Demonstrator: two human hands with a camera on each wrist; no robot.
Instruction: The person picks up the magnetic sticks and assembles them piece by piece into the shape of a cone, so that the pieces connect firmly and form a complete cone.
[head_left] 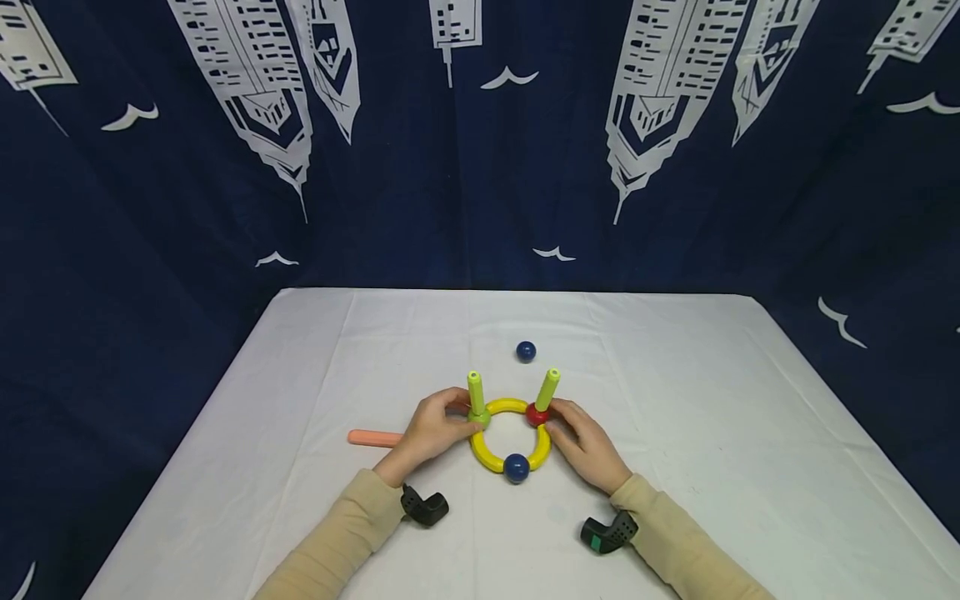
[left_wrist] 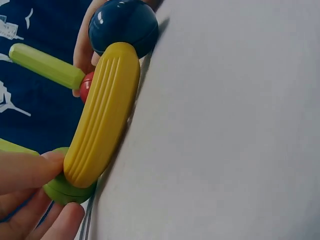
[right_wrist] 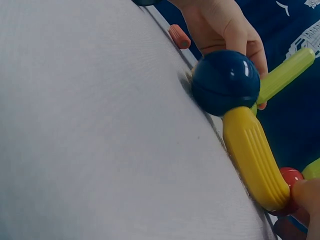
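A ring of curved yellow pieces [head_left: 486, 454] lies on the white table, joined by a green ball [head_left: 480, 417], a red ball [head_left: 537, 415] and a blue ball [head_left: 516, 468] at the near side. From the green and red balls rise two lime-green sticks [head_left: 476, 393], tilted slightly. My left hand [head_left: 435, 429] pinches the green ball between thumb and fingers, which the left wrist view confirms. On the other side, my right hand [head_left: 588, 446] holds the red ball, its thumb [right_wrist: 307, 192] against it in the right wrist view.
A loose blue ball [head_left: 526, 352] sits beyond the ring. To the left, an orange stick [head_left: 373, 437] lies partly hidden behind the left hand. A dark blue curtain [head_left: 450, 192] with white building prints hangs behind the white tablecloth [head_left: 675, 375].
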